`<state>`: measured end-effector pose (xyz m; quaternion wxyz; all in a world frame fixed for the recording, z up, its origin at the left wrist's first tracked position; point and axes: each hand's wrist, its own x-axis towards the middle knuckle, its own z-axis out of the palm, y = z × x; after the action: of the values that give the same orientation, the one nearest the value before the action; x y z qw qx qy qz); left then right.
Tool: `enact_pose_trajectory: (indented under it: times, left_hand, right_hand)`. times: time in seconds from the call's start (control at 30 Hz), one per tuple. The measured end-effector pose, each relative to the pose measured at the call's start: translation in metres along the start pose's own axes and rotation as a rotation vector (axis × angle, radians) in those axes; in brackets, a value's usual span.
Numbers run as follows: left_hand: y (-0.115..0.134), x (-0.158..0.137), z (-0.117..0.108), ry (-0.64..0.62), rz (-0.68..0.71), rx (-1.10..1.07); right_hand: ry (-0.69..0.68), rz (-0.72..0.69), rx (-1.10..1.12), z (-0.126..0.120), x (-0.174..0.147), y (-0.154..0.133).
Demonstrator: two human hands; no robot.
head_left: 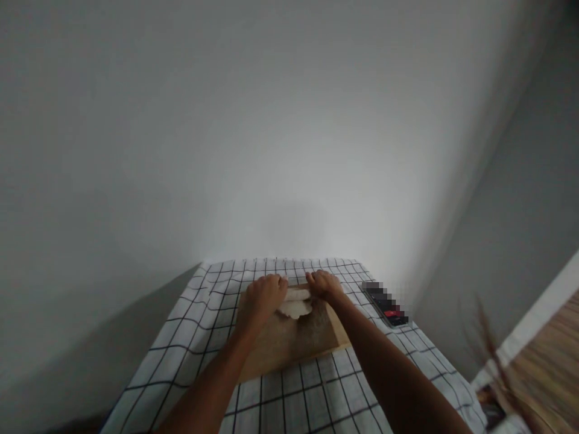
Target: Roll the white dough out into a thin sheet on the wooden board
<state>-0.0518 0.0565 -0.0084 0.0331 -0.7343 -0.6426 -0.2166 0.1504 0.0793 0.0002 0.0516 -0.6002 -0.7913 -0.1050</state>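
Left hand (266, 290) and right hand (324, 283) curl their fingers around 1 pale rolling pin (297, 294) over dough (296, 310), toward the wooden board's (289, 346) far edge; flattening seems underway, the next stroke needing even pressure.

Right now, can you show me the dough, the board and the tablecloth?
Dough (296, 310): head view, its near part.
Board (287, 339): head view, bare top.
Tablecloth (295, 399): head view, near part.
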Motion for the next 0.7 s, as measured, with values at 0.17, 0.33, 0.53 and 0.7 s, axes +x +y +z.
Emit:
enact_pose_trajectory:
  times: [0.17, 0.33, 0.53, 0.7]
  left_hand:
    - [-0.008, -0.011, -0.001, 0.057, 0.031, -0.143]
    - [-0.015, -0.01, 0.0, 0.107, -0.063, -0.473]
    - [-0.025, -0.001, 0.007, 0.215, -0.309, -1.116]
    - [-0.028, -0.005, 0.003, 0.057, -0.246, -0.949]
  right_hand:
    - [0.02, 0.022, 0.018, -0.004, -0.016, -0.005]
    - [0.16, 0.066, 0.147, 0.002, -0.037, -0.008]
    - [0.048, 0.193, 0.45, 0.012, -0.025, 0.008]
    - [0.077, 0.37, 1.097, 0.024, -0.018, 0.022]
